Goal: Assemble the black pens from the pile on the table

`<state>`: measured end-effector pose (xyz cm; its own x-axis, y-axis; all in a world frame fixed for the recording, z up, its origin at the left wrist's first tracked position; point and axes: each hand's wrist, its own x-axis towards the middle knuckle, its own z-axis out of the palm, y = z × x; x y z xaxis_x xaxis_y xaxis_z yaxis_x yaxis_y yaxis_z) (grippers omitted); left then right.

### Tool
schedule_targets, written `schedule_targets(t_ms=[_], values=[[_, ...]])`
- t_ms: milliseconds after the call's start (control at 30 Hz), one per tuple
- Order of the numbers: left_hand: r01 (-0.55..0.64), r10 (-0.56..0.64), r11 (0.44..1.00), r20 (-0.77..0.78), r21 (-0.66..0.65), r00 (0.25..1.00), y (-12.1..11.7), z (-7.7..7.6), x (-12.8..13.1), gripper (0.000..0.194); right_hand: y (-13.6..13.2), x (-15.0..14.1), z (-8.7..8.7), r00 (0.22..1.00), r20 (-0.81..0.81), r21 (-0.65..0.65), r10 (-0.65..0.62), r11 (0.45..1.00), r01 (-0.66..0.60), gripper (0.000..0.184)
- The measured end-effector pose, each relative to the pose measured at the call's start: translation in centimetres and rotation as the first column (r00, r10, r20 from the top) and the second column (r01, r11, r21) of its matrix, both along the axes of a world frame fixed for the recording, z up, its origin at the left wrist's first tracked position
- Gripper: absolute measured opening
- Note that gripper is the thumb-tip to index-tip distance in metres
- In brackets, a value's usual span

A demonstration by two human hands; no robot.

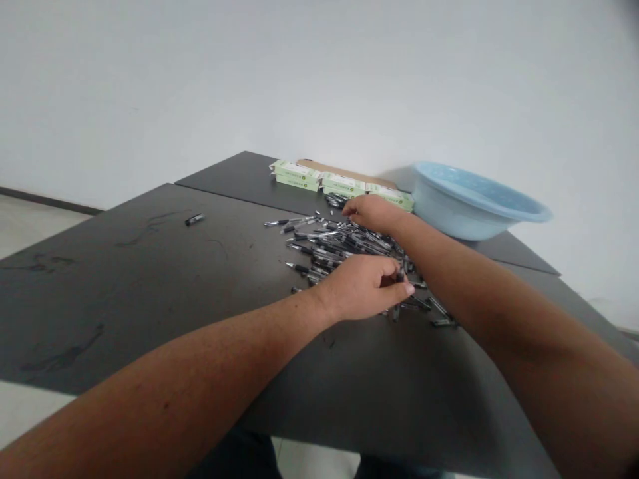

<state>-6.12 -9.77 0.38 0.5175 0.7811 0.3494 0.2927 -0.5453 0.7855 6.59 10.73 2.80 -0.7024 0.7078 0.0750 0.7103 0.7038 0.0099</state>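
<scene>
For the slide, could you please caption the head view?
Two bare hands work over a heap of pens on a dark table, beside a blue basin.

Looks forward and down from head height, close over the dark grey flat table (200, 286), facing a plain white wall (210, 86).

bare forearms (190, 382), dark legwear (239, 458)

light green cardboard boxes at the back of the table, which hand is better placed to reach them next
Right, most likely: the right hand is beside the boxes, while the left hand is farther off, holding a small dark pen part, with black-and-clear pens lying between.
</scene>
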Motion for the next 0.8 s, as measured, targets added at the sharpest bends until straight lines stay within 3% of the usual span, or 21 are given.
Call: schedule_targets(t_ms=[133, 300, 800], values=[[0.014, -0.014, 1.0, -0.003, 0.006, 1.0, 0.1, -0.2, -0.1, 0.021, 1.6, -1.7, -0.4, 0.995, 0.083, -0.027, 0.055, 0.998, -0.053, 0.038], [0.019, -0.019, 1.0, -0.007, 0.011, 1.0, 0.4, -0.4, -0.1, 0.025, 2.3, -1.7, -0.9, 0.984, 0.16, -0.056, 0.081, 0.996, -0.073, 0.039], [0.031, -0.031, 0.999, 0.0, -0.014, 1.0, 0.1, -0.2, -0.1, 0.019, 1.6, -1.7, -1.3, 0.968, 0.245, -0.011, 0.056, 0.998, -0.055, 0.038]])
